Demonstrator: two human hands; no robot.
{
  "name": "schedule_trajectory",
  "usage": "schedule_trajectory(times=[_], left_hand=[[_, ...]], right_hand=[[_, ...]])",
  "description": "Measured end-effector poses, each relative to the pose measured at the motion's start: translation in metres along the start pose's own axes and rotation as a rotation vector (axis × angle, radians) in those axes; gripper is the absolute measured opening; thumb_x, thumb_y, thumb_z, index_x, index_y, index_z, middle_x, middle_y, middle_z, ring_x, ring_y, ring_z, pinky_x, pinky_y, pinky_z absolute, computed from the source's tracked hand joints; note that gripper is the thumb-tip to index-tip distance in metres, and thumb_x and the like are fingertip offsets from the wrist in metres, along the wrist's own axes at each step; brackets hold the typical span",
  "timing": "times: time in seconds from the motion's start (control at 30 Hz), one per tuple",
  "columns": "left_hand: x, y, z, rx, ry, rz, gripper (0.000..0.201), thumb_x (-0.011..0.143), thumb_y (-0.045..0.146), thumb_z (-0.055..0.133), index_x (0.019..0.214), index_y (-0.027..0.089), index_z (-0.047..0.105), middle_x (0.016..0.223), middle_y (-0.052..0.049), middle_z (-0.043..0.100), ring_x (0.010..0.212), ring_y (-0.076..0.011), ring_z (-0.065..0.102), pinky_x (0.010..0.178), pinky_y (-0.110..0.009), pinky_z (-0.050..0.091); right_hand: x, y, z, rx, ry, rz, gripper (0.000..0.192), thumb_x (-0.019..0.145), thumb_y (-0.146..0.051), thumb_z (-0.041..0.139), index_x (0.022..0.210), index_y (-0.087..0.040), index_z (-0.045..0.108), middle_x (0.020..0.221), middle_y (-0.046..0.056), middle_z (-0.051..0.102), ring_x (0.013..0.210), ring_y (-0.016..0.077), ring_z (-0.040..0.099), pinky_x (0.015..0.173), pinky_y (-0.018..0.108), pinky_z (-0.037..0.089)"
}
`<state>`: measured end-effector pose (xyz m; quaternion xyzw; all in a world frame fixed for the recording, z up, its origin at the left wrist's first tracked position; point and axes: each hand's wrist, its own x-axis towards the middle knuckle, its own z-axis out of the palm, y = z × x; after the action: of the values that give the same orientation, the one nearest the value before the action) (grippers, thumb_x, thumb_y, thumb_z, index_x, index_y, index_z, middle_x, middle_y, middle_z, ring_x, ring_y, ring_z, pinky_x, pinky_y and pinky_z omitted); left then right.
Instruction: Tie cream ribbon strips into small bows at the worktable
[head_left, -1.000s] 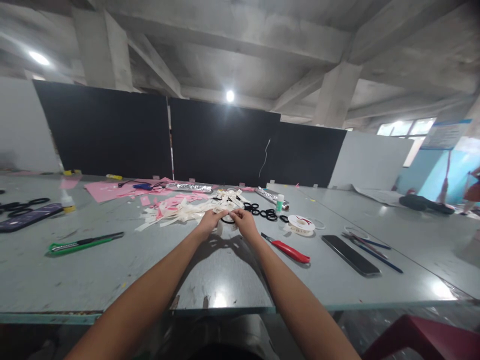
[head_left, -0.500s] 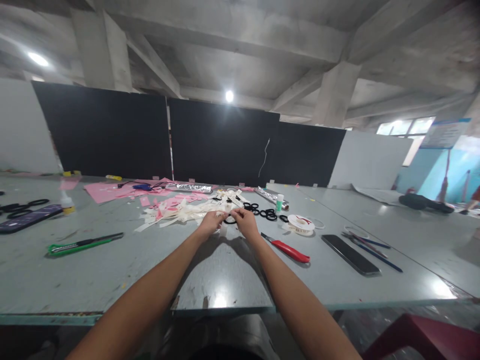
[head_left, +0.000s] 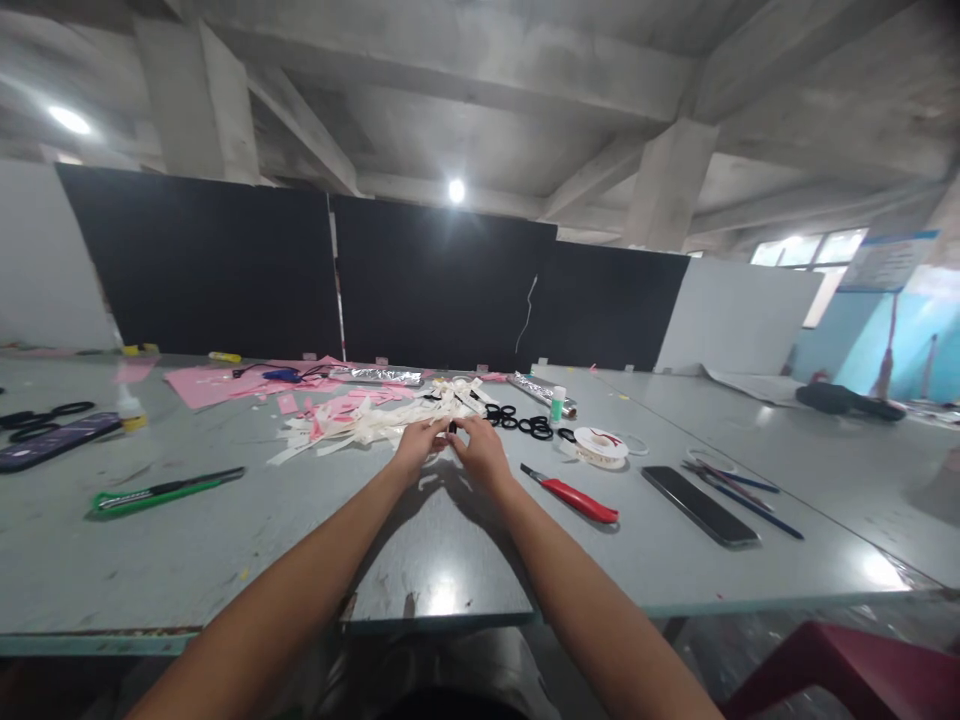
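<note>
My left hand [head_left: 418,445] and my right hand [head_left: 478,448] meet over the grey table [head_left: 225,530], fingertips pinched together on a small black ring with a pale strip [head_left: 450,428]; the hands hide most of it. Just beyond them lies a heap of cream and pink strips [head_left: 360,420]. Several loose black rings [head_left: 525,424] lie to the right of the heap.
A red utility knife [head_left: 577,497] lies by my right hand, then a tape roll [head_left: 601,447], a black phone [head_left: 699,505] and pens [head_left: 742,492]. A green knife [head_left: 161,490] and a glue bottle [head_left: 132,410] sit left. A red stool [head_left: 847,675] stands at bottom right.
My hands drew closer together and the pale strip that hung below them is now gathered between the fingers. The view shifted slightly.
</note>
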<state>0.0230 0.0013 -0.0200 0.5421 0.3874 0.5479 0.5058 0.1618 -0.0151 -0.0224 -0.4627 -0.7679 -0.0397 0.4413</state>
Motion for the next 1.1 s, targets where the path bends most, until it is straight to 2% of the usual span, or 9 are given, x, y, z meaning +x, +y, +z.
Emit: schedule_trajectory(times=[0.1,0.23,0.3,0.4,0.47,0.67,0.9,1.0,1.1], left_hand=[[0.001,0.001,0.001,0.017,-0.070,0.008,0.039,0.067,0.050,0.063,0.090,0.019,0.068,0.098,-0.008,0.068,0.082,-0.0169,0.060,0.070,-0.026,0.043],[0.000,0.006,0.004,0.169,-0.092,0.045,0.044,0.072,0.049,0.054,0.099,0.019,0.070,0.103,-0.007,0.068,0.081,-0.0177,0.058,0.071,-0.029,0.041],[0.001,0.008,0.003,0.221,-0.033,0.103,0.044,0.070,0.048,0.054,0.094,0.016,0.071,0.097,-0.007,0.069,0.081,-0.0190,0.058,0.073,-0.030,0.041],[0.006,0.007,-0.001,0.259,0.112,0.213,0.041,0.066,0.048,0.061,0.087,0.014,0.069,0.089,-0.008,0.068,0.083,-0.0201,0.057,0.076,-0.030,0.041],[0.008,0.004,-0.003,0.270,0.114,0.225,0.043,0.063,0.049,0.064,0.088,0.014,0.067,0.084,-0.007,0.067,0.079,-0.0192,0.057,0.073,-0.029,0.041],[0.008,-0.008,0.001,0.283,-0.067,0.215,0.045,0.061,0.054,0.069,0.078,0.013,0.064,0.075,-0.006,0.066,0.071,-0.0174,0.057,0.070,-0.028,0.042],[0.007,-0.012,-0.010,0.550,-0.088,0.326,0.032,0.072,0.045,0.061,0.085,0.017,0.069,0.079,-0.005,0.067,0.071,-0.0185,0.058,0.068,-0.028,0.042],[0.015,-0.013,-0.009,0.552,-0.012,0.231,0.039,0.066,0.044,0.068,0.096,0.018,0.066,0.079,-0.003,0.065,0.059,-0.0145,0.055,0.058,-0.025,0.040],[0.029,-0.010,-0.006,0.430,-0.031,0.011,0.047,0.062,0.047,0.072,0.096,0.016,0.061,0.066,-0.002,0.060,0.047,-0.0126,0.050,0.049,-0.025,0.037]], right_hand=[[0.002,0.004,-0.001,0.061,0.012,0.109,0.037,0.081,-0.036,0.060,0.111,-0.016,0.064,0.105,0.012,0.066,0.094,0.0229,0.058,0.086,0.034,0.041],[0.005,0.012,-0.005,0.246,0.047,0.339,0.026,0.077,-0.037,0.060,0.086,-0.015,0.070,0.083,0.008,0.070,0.071,0.0181,0.058,0.068,0.028,0.042],[0.007,0.017,-0.005,0.368,0.069,0.443,0.026,0.074,-0.037,0.060,0.077,-0.013,0.069,0.070,0.005,0.068,0.064,0.0162,0.055,0.061,0.026,0.040],[0.008,0.020,-0.002,0.594,0.076,0.535,0.031,0.067,-0.038,0.063,0.079,-0.010,0.069,0.065,0.004,0.066,0.058,0.0142,0.053,0.056,0.024,0.039],[0.008,0.020,0.000,0.705,0.056,0.547,0.037,0.063,-0.041,0.065,0.082,-0.010,0.069,0.066,0.004,0.066,0.057,0.0138,0.053,0.056,0.024,0.040],[0.006,0.020,0.003,0.837,0.014,0.522,0.042,0.057,-0.043,0.070,0.084,-0.011,0.068,0.066,0.002,0.065,0.056,0.0133,0.054,0.056,0.025,0.042],[0.016,0.025,-0.005,0.746,-0.195,0.617,0.030,0.057,-0.041,0.073,0.063,-0.014,0.063,0.057,0.002,0.060,0.050,0.0125,0.051,0.048,0.025,0.041],[0.035,0.033,-0.008,0.593,-0.208,0.567,0.028,0.059,-0.040,0.072,0.056,-0.014,0.061,0.048,0.000,0.054,0.045,0.0111,0.046,0.044,0.023,0.036],[0.057,0.044,-0.009,0.506,-0.208,0.491,0.029,0.061,-0.041,0.071,0.056,-0.014,0.061,0.044,-0.002,0.050,0.042,0.0095,0.041,0.042,0.023,0.031]])
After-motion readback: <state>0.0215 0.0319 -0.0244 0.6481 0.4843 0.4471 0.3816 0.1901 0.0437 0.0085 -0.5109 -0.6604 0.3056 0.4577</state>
